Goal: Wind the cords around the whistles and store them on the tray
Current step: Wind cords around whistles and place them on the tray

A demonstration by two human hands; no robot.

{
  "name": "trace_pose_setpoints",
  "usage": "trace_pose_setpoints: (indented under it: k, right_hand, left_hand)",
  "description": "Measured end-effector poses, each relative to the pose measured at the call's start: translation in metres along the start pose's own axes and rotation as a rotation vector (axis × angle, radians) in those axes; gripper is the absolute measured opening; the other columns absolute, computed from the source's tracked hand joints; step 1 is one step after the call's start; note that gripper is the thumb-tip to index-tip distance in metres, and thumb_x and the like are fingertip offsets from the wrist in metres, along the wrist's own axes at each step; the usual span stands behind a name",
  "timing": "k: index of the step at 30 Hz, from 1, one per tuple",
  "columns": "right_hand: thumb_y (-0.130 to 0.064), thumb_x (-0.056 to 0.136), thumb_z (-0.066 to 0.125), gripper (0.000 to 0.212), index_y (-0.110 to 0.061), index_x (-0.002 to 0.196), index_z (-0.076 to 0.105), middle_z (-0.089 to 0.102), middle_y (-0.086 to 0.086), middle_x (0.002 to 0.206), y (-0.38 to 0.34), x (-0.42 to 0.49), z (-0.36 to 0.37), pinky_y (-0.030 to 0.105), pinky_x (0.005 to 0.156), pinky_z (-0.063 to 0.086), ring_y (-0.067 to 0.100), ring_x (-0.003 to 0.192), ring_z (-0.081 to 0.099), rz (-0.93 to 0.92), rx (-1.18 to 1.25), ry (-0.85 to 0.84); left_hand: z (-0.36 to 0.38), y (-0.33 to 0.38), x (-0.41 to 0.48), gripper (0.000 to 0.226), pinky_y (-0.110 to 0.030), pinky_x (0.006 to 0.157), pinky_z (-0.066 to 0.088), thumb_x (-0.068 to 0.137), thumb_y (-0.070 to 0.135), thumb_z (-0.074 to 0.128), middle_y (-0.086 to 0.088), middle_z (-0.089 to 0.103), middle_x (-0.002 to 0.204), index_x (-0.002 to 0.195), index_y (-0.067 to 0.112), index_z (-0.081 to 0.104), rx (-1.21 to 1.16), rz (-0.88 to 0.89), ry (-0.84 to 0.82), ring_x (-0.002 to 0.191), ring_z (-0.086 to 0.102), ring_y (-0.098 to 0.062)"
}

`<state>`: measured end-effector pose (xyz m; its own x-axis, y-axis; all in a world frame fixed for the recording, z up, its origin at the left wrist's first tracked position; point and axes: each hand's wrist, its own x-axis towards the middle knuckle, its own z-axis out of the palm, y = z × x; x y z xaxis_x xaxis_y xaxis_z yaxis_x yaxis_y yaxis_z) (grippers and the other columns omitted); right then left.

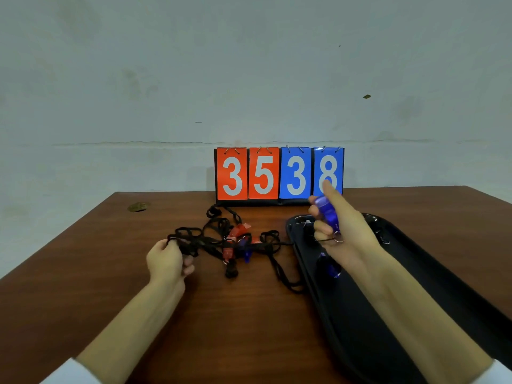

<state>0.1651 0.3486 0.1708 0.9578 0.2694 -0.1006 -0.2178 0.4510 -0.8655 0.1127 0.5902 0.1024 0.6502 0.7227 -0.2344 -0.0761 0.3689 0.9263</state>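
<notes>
As right fingers (323, 228) clamp a blue whistle (327, 212), left fingers (189, 265) seemingly pinch black cord (191, 240)

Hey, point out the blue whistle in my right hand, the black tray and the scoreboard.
blue whistle (327, 211): head view, on its translucent body.
black tray (357, 322): head view, bare floor near its left rim.
scoreboard (263, 173): head view, on the red 5 card.

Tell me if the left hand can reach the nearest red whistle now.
Probably, but not freely: the left hand grips black cord, and the red whistle lies close on its right, tangled among cords.
</notes>
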Motion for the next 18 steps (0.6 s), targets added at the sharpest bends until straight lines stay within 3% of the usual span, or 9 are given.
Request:
trace_pose_setpoints:
  k: [3,5,7,9,12,15,16,18]
  right_hand:
    - [-0.043,0.093,0.047,0.039,-0.007,0.083,0.059,0.045,-0.003,0.049,-0.001,-0.003,-0.001,0.015,0.031,0.022,0.005,0.031,0.029,0.178,-0.045,-0.165]
    - [-0.049,0.095,0.036,0.054,-0.004,0.079,0.061,0.041,-0.003,0.043,-0.006,-0.005,0.001,0.016,0.032,0.022,0.006,0.030,0.028,0.107,-0.313,-0.152]
    - [-0.058,0.093,0.026,0.071,-0.001,0.078,0.064,0.046,0.000,0.042,-0.009,-0.007,0.002,0.018,0.038,0.030,0.007,0.032,0.038,-0.079,-0.831,-0.020]
    - [-0.066,0.089,0.021,0.079,0.000,0.071,0.061,0.058,0.009,0.056,-0.012,-0.006,-0.001,0.024,0.050,0.040,0.015,0.048,0.056,-0.257,-1.211,0.178]
    - [-0.070,0.086,0.022,0.070,-0.009,0.057,0.041,0.052,0.008,0.057,-0.020,-0.004,-0.013,0.027,0.050,0.035,0.021,0.052,0.050,-0.301,-1.430,0.339]
    - [-0.064,0.091,0.026,0.064,-0.009,0.060,0.041,0.049,0.007,0.058,-0.026,0.000,-0.025,0.028,0.048,0.031,0.019,0.052,0.044,-0.255,-1.491,0.393]
    - [-0.058,0.094,0.025,0.059,-0.009,0.066,0.043,0.050,0.008,0.061,-0.027,0.000,-0.027,0.028,0.049,0.031,0.019,0.054,0.045,-0.240,-1.486,0.380]
    - [-0.041,0.098,0.024,0.044,-0.009,0.078,0.046,0.051,0.008,0.066,-0.026,0.002,-0.026,0.027,0.051,0.032,0.019,0.057,0.046,-0.225,-1.394,0.301]
  left_hand:
    - [-0.002,0.007,0.002,0.020,-0.026,0.041,0.027,0.095,0.017,0.037,-0.003,0.034,0.059,0.080,0.012,0.050,-0.017,-0.006,-0.002,0.049,0.029,-0.016]
    - [-0.003,0.012,0.001,0.022,-0.030,0.049,0.033,0.095,0.025,0.039,-0.001,0.031,0.060,0.079,0.016,0.051,-0.028,0.007,-0.058,0.053,0.031,-0.015]
    - [-0.002,0.014,-0.001,0.021,-0.032,0.059,0.043,0.092,0.013,0.039,-0.003,0.036,0.066,0.078,0.012,0.054,-0.052,0.026,-0.139,0.061,0.039,-0.016]
    - [-0.002,0.017,-0.005,0.018,-0.037,0.068,0.049,0.085,0.002,0.038,-0.006,0.038,0.070,0.074,0.006,0.051,-0.056,0.032,-0.244,0.068,0.045,-0.020]
    - [-0.006,0.024,-0.007,0.016,-0.042,0.078,0.047,0.083,0.007,0.037,-0.004,0.035,0.064,0.068,0.011,0.041,-0.106,-0.002,-0.479,0.066,0.044,-0.022]
    - [-0.012,0.035,-0.002,0.012,-0.036,0.072,0.038,0.077,0.018,0.041,-0.002,0.035,0.064,0.069,0.016,0.032,-0.196,-0.037,-0.566,0.064,0.041,-0.019]
    - [-0.014,0.035,0.001,0.013,-0.033,0.067,0.035,0.080,0.017,0.041,-0.001,0.036,0.064,0.070,0.016,0.033,-0.089,0.044,-0.507,0.063,0.040,-0.018]
    - [-0.014,0.027,0.009,0.020,-0.029,0.057,0.031,0.094,0.018,0.039,-0.001,0.045,0.066,0.075,0.012,0.042,0.439,0.323,-0.292,0.059,0.041,-0.016]
